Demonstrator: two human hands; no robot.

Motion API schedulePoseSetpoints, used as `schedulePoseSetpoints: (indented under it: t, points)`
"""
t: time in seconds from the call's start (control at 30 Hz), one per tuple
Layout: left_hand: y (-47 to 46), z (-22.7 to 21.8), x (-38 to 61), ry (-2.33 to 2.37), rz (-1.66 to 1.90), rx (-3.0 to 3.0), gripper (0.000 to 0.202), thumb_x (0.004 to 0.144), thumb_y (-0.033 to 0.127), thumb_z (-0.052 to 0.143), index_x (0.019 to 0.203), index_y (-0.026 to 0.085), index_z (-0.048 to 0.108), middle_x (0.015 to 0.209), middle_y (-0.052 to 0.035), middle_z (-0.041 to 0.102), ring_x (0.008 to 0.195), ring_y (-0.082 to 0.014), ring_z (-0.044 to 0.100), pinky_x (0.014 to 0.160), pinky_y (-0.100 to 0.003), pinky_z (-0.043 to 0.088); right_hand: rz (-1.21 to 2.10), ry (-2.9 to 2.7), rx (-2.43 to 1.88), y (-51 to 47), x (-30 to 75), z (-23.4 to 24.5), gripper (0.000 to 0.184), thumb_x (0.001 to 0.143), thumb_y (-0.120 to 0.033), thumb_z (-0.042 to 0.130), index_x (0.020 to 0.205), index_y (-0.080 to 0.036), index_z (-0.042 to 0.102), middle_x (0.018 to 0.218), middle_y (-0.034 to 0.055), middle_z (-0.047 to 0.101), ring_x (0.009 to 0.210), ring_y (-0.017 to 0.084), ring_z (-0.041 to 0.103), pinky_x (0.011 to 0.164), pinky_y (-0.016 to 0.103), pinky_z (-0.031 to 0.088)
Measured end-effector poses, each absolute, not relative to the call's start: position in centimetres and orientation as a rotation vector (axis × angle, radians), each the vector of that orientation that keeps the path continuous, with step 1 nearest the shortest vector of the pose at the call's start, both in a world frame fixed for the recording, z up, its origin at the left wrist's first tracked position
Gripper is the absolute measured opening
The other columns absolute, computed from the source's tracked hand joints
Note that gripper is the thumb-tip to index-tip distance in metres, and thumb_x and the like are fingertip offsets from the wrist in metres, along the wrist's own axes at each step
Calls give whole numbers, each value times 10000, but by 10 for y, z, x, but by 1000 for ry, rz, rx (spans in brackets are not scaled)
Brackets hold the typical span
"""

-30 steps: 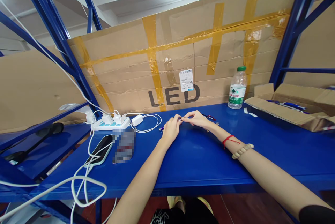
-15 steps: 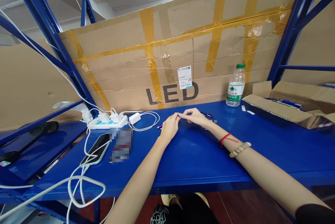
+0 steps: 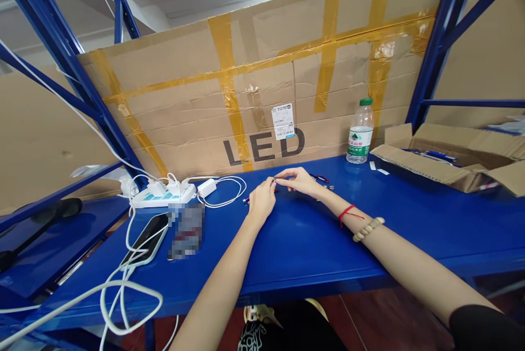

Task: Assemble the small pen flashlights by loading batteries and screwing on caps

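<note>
My left hand (image 3: 262,199) and my right hand (image 3: 298,181) meet fingertip to fingertip just above the blue shelf top (image 3: 303,241). Both are closed in a pinch around something small and dark, too tiny to name. Beside my left hand, the end of a purple pen-like piece (image 3: 246,200) sticks out; the rest is hidden behind the hand. Beyond my right hand lies a tool with dark red handles (image 3: 322,178), partly covered. A few small metal pieces (image 3: 330,187) rest by my right wrist.
At the left are a white power strip (image 3: 164,196), a charger (image 3: 206,188) with coiled cable, a phone (image 3: 150,239) and a blurred-out item (image 3: 186,233). A water bottle (image 3: 360,135) stands at the back right, beside an open cardboard box (image 3: 435,168) holding blue items. Taped cardboard (image 3: 184,121) walls the back.
The view has shifted slightly, so the shelf and its things sit a little further left. My hands stay together; a small dark thing now shows between the fingertips.
</note>
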State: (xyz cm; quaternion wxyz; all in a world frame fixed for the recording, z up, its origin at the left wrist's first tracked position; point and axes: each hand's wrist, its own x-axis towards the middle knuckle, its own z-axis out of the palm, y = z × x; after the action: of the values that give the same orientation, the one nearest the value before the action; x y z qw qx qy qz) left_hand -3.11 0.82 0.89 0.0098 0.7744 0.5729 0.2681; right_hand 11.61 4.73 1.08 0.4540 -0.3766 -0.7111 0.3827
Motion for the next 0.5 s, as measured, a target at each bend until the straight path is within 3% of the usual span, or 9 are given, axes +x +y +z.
schedulePoseSetpoints:
  t: [0.2, 0.5]
  points:
    - [13, 5, -33, 1649, 887, 2424, 246, 909, 283, 282, 1030, 240, 492, 941, -32, 620, 869, -175, 578, 697, -248, 406, 1011, -1771, -909, 54, 123, 10, 365, 569, -406, 689, 774, -105, 671, 692, 46, 650, 430, 54, 478, 386, 187, 355]
    - [30, -10, -46, 1206, 933, 2502, 256, 907, 257, 294, 896, 166, 533, 913, -53, 600, 847, -161, 554, 750, -263, 407, 982, -1863, -891, 56, 129, 2, 313, 565, -393, 695, 688, -109, 648, 674, 41, 635, 429, 64, 499, 391, 191, 358]
